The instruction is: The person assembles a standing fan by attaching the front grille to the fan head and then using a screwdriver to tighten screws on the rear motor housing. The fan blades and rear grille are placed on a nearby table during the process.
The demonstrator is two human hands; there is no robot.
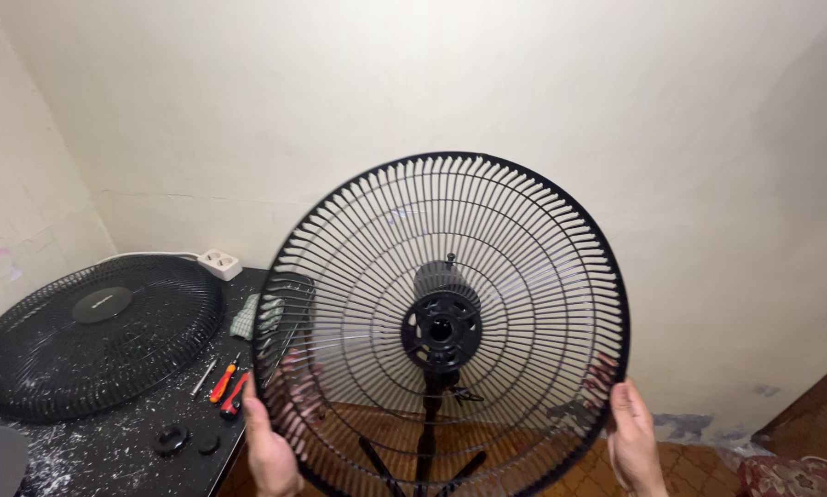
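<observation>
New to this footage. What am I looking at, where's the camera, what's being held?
One picture, taken by a camera worn on a person's head, looking forward and down at their own two bare hands. No robot here. The left hand and right hand grip opposite lower edges of a round black wire fan guard, held upright. Through it you see the fan's motor hub on its stand. To the left, a dusty black table carries the other fan grille lying flat, screwdrivers with orange-red handles, black knobs and a white power strip.
</observation>
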